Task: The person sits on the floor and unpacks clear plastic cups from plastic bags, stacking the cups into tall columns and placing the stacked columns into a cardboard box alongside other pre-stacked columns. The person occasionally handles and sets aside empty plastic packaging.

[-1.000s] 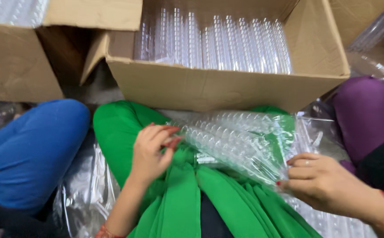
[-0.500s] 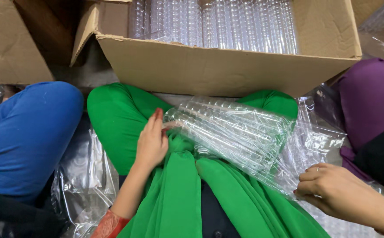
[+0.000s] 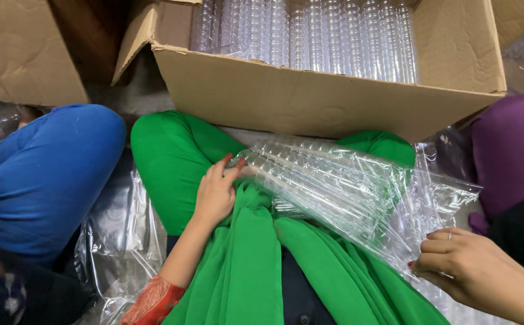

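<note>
Bright, even light from above; glare on the plastic bag [image 3: 334, 186]; soft shadows by box [image 3: 310, 102]; edges bend slightly, w/ mild blur.
</note>
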Available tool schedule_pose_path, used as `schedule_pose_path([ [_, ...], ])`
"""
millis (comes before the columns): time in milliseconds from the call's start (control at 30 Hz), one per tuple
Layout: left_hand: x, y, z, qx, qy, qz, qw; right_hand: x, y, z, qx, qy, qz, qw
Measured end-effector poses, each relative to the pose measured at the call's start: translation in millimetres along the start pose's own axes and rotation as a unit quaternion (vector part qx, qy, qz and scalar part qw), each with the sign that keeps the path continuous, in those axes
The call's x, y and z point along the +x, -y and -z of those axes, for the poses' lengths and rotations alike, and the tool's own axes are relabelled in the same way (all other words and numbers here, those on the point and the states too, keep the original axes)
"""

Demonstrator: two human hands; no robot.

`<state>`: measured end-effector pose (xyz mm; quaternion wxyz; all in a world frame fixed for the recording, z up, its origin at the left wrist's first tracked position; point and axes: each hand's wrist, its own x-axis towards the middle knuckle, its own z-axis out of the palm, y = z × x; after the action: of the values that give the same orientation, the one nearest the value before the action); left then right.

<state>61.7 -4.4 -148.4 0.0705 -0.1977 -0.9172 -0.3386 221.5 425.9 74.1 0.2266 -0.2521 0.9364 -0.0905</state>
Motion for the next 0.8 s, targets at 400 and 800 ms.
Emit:
schedule_pose_path([
  [400, -2, -4, -6, 0.025, 0.009, -0.028, 0.999, 5, 5, 5, -0.014, 0.003, -0.005, 1.0],
  [800, -1, -21, -3, 0.002, 0.032, -0.042, 0.999, 11, 13, 12, -0.003, -0.047, 0.037, 0.998],
])
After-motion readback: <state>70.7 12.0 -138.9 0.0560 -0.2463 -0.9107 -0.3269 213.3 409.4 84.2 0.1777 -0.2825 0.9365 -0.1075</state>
